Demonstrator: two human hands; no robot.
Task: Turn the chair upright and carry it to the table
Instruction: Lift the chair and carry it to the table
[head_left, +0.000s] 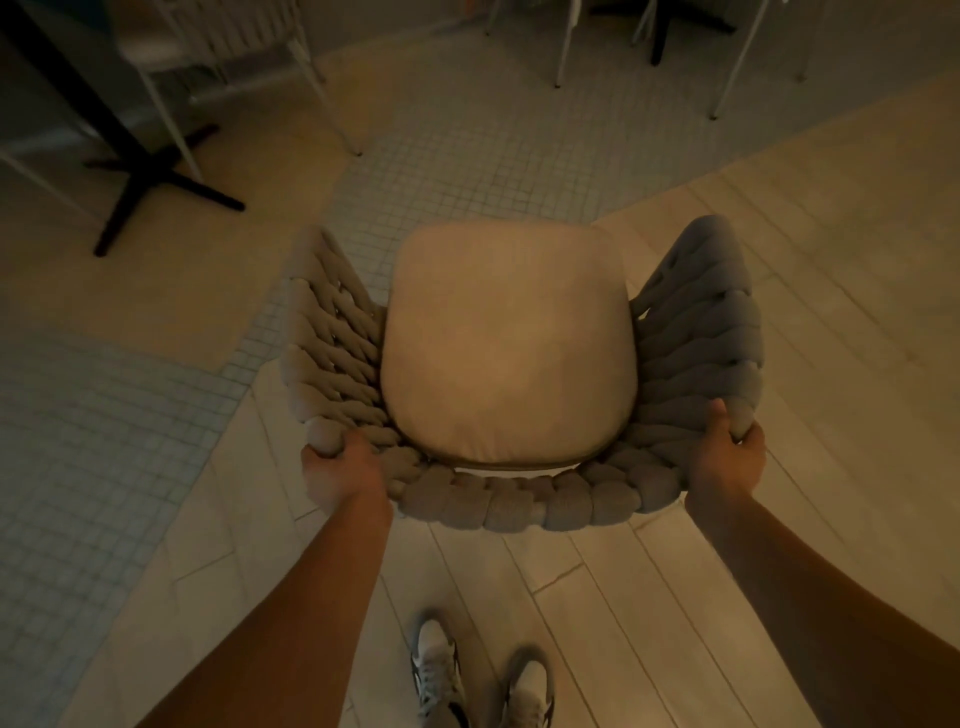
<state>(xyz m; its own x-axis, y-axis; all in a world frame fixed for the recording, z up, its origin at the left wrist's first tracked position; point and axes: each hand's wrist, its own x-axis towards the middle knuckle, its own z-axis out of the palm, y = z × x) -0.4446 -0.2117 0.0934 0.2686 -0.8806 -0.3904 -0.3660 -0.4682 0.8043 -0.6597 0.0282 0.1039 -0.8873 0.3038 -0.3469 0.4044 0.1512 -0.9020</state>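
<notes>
A dim dining room floor (779, 249) fills the view, pale planks on the right and near side meeting bands of small square mosaic tile that run from the left edge toward the far middle. At centre, the chair (514, 374) sits upright as seen from above, its seat facing up and its open front pointing away toward the far side; whether its legs touch the floor cannot be told, since the seat hides them. A thick, knotted grey weave forms its curved back and both arms, wrapping a smooth beige seat cushion (506, 348). At far left stands a table (57, 67), its dark post descending to a black cross-shaped base on the floor, well apart from the chair. Beside that table stands a white-framed chair (223, 47), and more thin white chair legs (561, 47) line the far edge at right. The person's left hand (340, 465) is closed around the woven rim at the chair's near left corner, fingers curled under the padding. The right hand (730, 452) grips the near right corner, thumb pressed up along the weave. Two light sneakers (480, 675) stand on the planks at the near edge, between the bare forearms.
</notes>
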